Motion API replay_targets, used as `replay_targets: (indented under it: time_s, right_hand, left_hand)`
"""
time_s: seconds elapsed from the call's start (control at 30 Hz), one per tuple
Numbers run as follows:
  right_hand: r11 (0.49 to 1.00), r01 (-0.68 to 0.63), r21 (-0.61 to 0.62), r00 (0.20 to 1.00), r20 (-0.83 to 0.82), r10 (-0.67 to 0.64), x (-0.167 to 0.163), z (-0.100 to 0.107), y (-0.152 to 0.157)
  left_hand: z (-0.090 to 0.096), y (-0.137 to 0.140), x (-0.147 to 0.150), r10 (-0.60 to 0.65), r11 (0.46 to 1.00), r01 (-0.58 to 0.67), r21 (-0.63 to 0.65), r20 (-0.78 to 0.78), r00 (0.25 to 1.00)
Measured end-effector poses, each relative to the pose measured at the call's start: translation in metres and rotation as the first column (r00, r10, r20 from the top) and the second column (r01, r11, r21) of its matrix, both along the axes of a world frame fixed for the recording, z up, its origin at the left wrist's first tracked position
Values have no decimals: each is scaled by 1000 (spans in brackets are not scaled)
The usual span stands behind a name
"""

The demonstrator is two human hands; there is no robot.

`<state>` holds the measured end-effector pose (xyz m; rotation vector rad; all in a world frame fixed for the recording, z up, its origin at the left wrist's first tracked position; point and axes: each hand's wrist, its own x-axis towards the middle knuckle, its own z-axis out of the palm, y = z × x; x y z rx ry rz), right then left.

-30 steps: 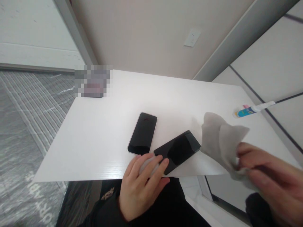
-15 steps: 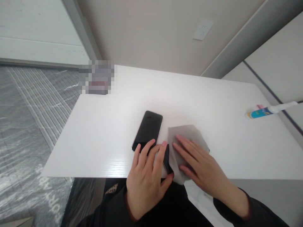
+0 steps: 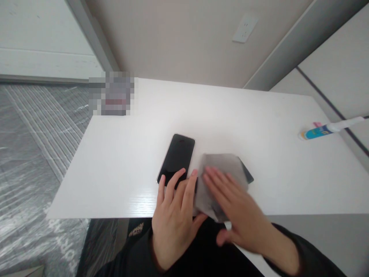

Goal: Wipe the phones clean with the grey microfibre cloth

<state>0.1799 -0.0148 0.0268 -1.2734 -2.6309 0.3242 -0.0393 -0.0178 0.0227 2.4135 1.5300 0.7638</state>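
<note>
A grey cloth (image 3: 221, 163) lies spread over a flat dark object (image 3: 247, 172) at the table's front edge. Most of that object is hidden; a dark corner shows past the cloth's right side, and its kind cannot be made out. My right hand (image 3: 230, 200) is flat on the cloth, fingers stretched out and slightly blurred, thumb apart. My left hand (image 3: 175, 215) has its fingers spread, with the index finger and thumb beside the cloth's left edge. Its other fingertips reach over the lower end of a black-screened smartphone (image 3: 178, 156) lying face up.
The white table (image 3: 115, 165) ends at a wall with a power outlet (image 3: 245, 27). A blue and white tube with a long nozzle (image 3: 319, 132) is at the right. A pixelated item (image 3: 115, 96) sits at the back left corner. Plastic sheeting (image 3: 34, 161) covers the floor.
The cloth and my right hand have slid left across the dark object, baring its right corner and covering its left edge. My right thumb has swung out. My left hand stays beside the object.
</note>
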Motion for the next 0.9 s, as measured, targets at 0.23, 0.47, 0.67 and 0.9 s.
replay_targets:
  time_s: [0.23,0.47,0.67,0.9]
  right_hand:
    - [995,93,35,996,14,-93,7,-3,-3]
    - [996,-50,-67,998,-40,48,4,-2,-10]
    - [999,43,-30,996,-75,-45,-12,-5,-12]
    - [991,131,-1,991,-32,-131,18,-3,1]
  left_hand:
    - [-1,2,0,-1,999,2,41,-16,1000]
    - [-2,3,1,-15,997,18,78,-44,999]
    - [-4,3,1,3,996,1,90,-50,999]
    - [-4,1,2,14,996,-10,94,-36,999]
